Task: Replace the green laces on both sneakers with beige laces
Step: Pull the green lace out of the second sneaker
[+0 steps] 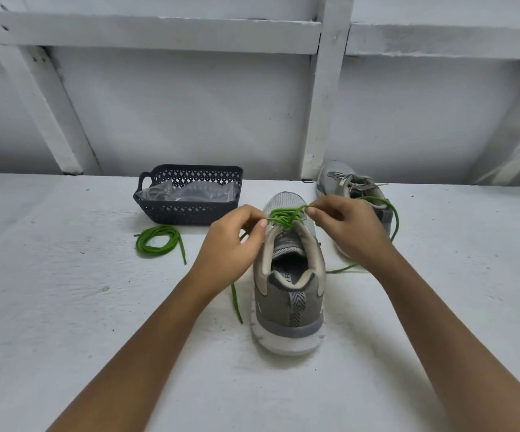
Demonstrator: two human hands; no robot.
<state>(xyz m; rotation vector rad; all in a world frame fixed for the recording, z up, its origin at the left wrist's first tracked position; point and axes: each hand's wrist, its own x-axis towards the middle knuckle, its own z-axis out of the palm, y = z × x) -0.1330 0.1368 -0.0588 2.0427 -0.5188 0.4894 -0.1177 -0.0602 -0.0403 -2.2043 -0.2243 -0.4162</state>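
A grey sneaker (290, 294) stands heel toward me at the centre, its green lace (285, 216) still threaded near the toe. My left hand (237, 241) pinches the lace on the shoe's left side. At the right side my right hand (346, 227) pinches the same lace. Loose green ends trail left (236, 302) and loop right (393, 219). The second grey sneaker (350, 185) sits behind at the right and wears a beige lace. A removed green lace (158, 241) lies coiled on the surface at the left.
A dark perforated basket (187, 210) stands behind the coiled lace and holds clear plastic bags with beige laces (159, 193). The white work surface (65, 307) ends at a white panelled wall (190, 120) with beams.
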